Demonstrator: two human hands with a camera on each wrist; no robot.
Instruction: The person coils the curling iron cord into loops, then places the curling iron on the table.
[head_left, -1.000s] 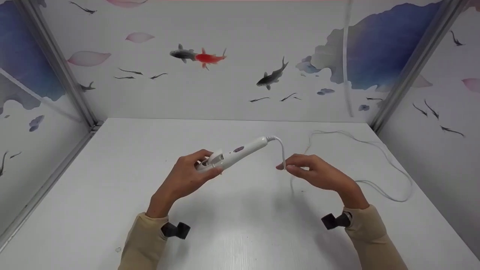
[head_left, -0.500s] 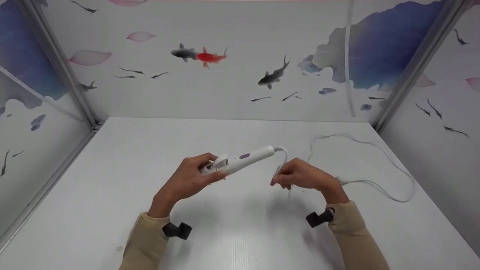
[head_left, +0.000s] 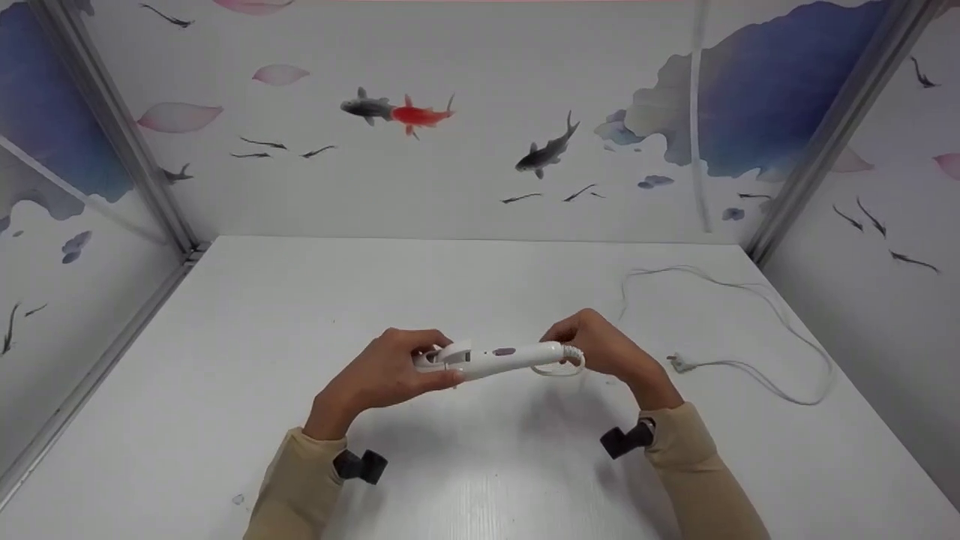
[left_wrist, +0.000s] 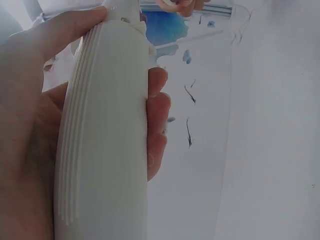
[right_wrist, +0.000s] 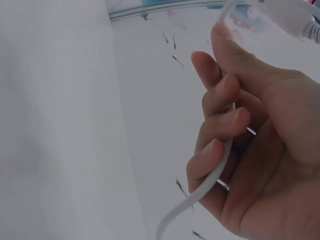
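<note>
A white hair iron [head_left: 525, 357] with a purple oval button lies nearly level above the table, its cord end to the right. My left hand [head_left: 390, 369] grips it around the left end, fingers and thumb wrapped about the ridged white body [left_wrist: 107, 130] in the left wrist view. Close to the cord end, my right hand [head_left: 604, 351] holds the white cord [right_wrist: 200, 192], which runs through its curled fingers. A short loop of cord [head_left: 556, 374] bends back under the handle. The iron's far left end is hidden by my left hand.
The cord's two-pin plug [head_left: 681, 363] rests on the white table [head_left: 480, 465] to the right. A thin loop of cord [head_left: 784, 322] spreads toward the right edge. Walls [head_left: 465, 180] printed with fish enclose the back and sides.
The hair iron has come lower and tilted to nearly level. My right hand has moved left and in toward its cord end, taking hold of the cord and bending it back under the handle.
</note>
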